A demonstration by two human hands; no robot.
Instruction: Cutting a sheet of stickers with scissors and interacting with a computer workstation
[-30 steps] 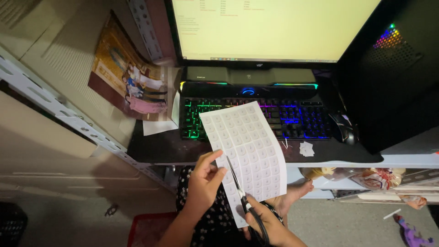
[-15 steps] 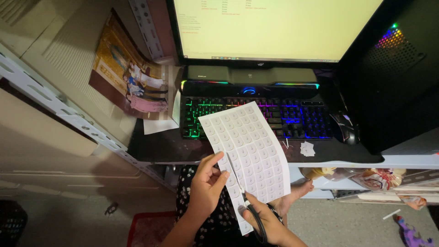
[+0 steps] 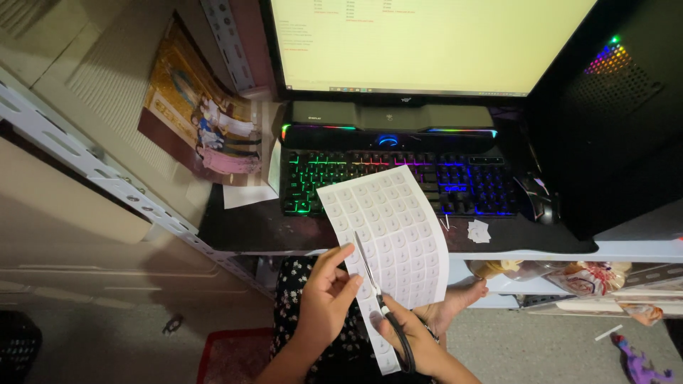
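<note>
A white paper sheet (image 3: 391, 227) printed with a grid of small round shapes is held up in front of the desk edge. My left hand (image 3: 327, 295) pinches its lower left side. My right hand (image 3: 420, 341) grips black-handled scissors (image 3: 377, 284), whose blades point up into the sheet along a column. A narrow strip (image 3: 377, 341) hangs down, partly cut from the sheet's left side.
A backlit rainbow keyboard (image 3: 398, 181) lies on the black desk mat (image 3: 242, 227) under a bright monitor (image 3: 427, 43). A mouse (image 3: 537, 199) and paper scraps (image 3: 478, 231) sit at right, a poster (image 3: 199, 128) at left, a black computer case (image 3: 619, 107) far right.
The scissor blades have moved further up into the sheet, lengthening the cut. The strip on the left hangs lower. My left hand stays on the sheet.
</note>
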